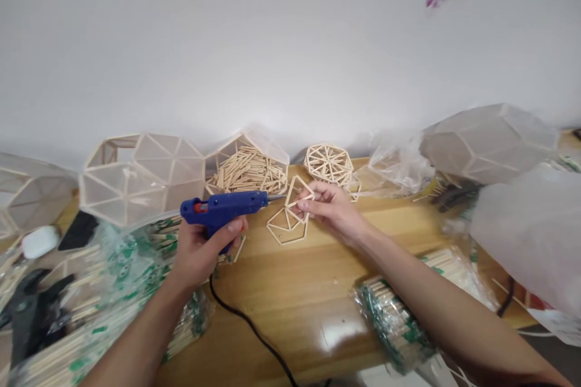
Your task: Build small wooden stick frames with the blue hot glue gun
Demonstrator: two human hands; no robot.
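A blue hot glue gun (222,208) sits in the grip of my left hand (200,248), its nozzle pointing right. The nozzle tip is close to a small wooden stick frame (296,180); whether it touches I cannot tell. Thumb and fingers of my right hand (333,208) pinch that frame above the table. Just below it on the wood lies another flat frame of glued sticks (285,240), with sides meeting at angles. Behind my hands, a translucent faceted container (272,151) holds a heap of short sticks (247,170).
A round stick lattice (328,163) stands by the wall. Faceted translucent shapes (167,163) line the back left; another (490,139) is at right. Bagged sticks (399,326) lie front right, more at left beside pliers (29,302). A black cord (254,326) crosses the table (290,296).
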